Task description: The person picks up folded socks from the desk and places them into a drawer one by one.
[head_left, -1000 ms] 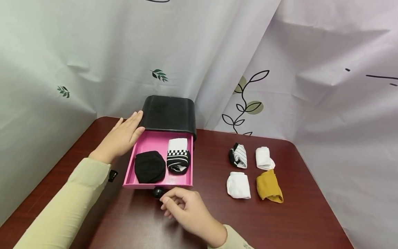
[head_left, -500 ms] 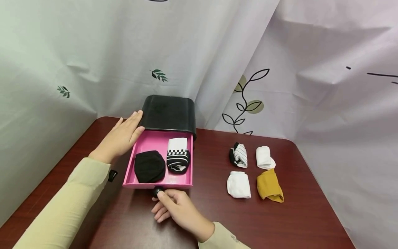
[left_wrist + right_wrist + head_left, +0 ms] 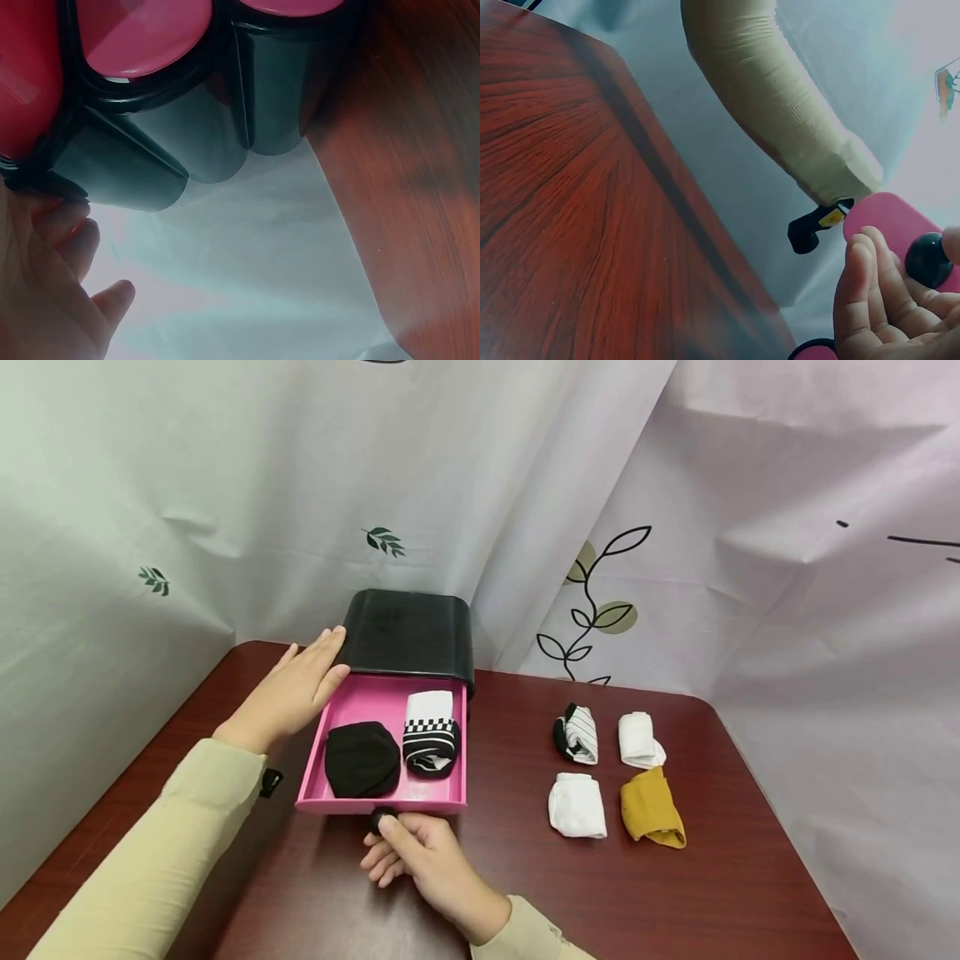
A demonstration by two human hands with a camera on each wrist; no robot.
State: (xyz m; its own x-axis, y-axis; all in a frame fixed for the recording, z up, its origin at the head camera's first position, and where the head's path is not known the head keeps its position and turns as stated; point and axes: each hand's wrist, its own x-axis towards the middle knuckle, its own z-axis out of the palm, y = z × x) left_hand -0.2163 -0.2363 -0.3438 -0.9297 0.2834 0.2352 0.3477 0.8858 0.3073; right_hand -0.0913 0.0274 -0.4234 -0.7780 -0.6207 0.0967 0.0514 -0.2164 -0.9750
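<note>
A pink drawer [image 3: 360, 697] stands pulled out of a black cabinet [image 3: 408, 631] in the head view. Inside lie a folded black sock bundle [image 3: 362, 760] and a rolled black-and-white checkered, striped sock bundle [image 3: 431, 735]. My left hand [image 3: 288, 693] rests with straight fingers against the cabinet's upper left side; the left wrist view catches some of its fingers [image 3: 67, 232] by the cabinet's rounded black wall. With thumb and index finger, my right hand [image 3: 435, 864] pinches the drawer's round black knob [image 3: 928, 260]. Its other fingers extend loosely below the knob.
To the drawer's right on the brown table [image 3: 510, 893] lie a striped sock bundle [image 3: 577, 735], two white ones, one at the back [image 3: 636, 739] and one in front [image 3: 576, 806], and a mustard one [image 3: 651, 808]. A white curtain [image 3: 300, 485] hangs behind.
My right hand has moved slightly left and taken hold of the drawer knob. My left hand has stayed on the cabinet. The drawer and the socks look the same.
</note>
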